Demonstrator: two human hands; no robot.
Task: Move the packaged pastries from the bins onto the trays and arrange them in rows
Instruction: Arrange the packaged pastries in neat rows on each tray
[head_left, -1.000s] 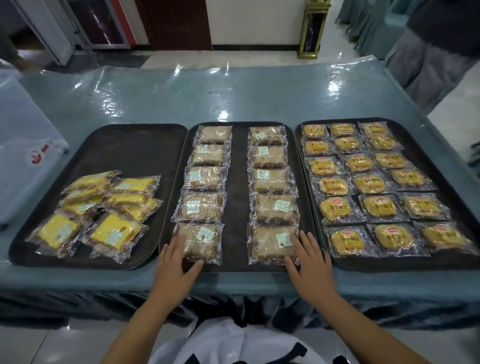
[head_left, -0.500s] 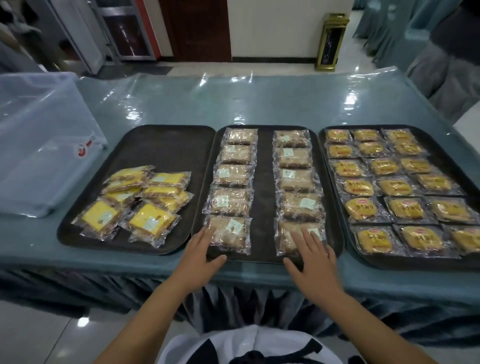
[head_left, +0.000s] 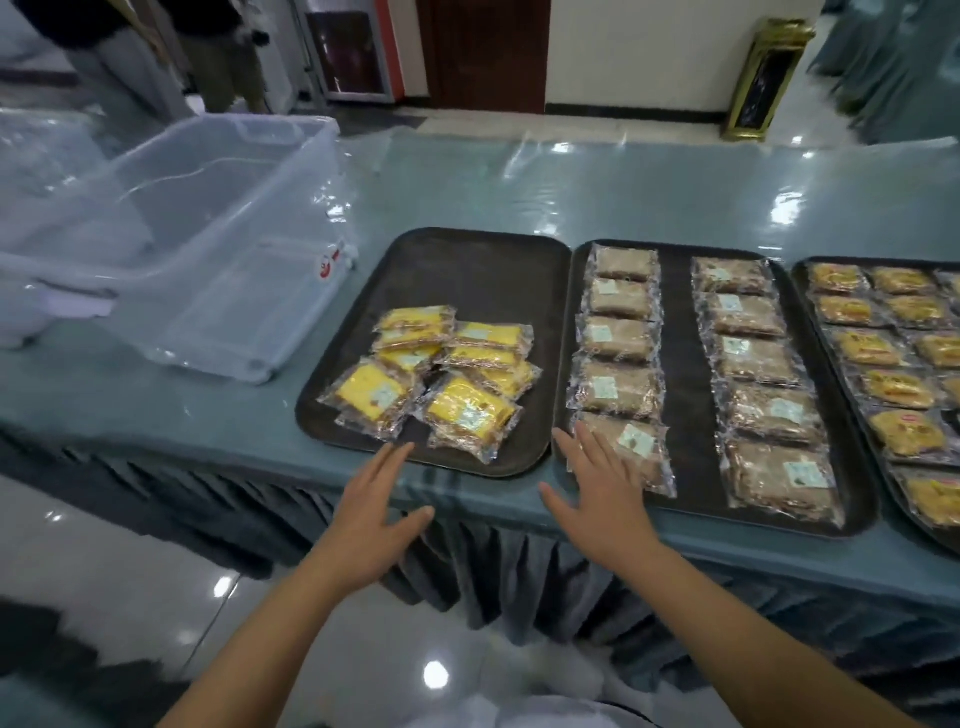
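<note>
1. Left hand (head_left: 363, 512): fingers straight and spread, holding nothing; hovers at the table edge, fingertips reaching the near rim of the left tray (head_left: 467, 260), at 6 o'clock of the yellow pile.
2. Right hand (head_left: 602, 488): flat, fingers spread, nothing gripped; fingertips over or on the nearest brown pack (head_left: 631, 441). Contact cannot be told.
3. Yellow packs (head_left: 441, 374): a loose overlapping heap on the near half of the left tray, not yet in rows. Judged the step in hand.
4. Brown packs: two neat columns on the middle tray (head_left: 685, 364), a bare strip between them.
5. Orange packs (head_left: 878, 343): in rows on the right tray (head_left: 802, 270), partly out of view.
6. Bin (head_left: 208, 249): clear plastic, at 10 o'clock of the left tray, well apart from it; appears empty.
7. Handling advice: lift the top packs off the heap one at a time, set them toward 12 o'clock first, then fill back toward 6 o'clock; press flat, since the film likely slides and crinkles.
8. Room: the far half of the left tray is bare. The near rim sits near the table edge (head_left: 467, 493), so sliding toward 6 o'clock risks a drop. The right rim touches the middle tray.
</note>
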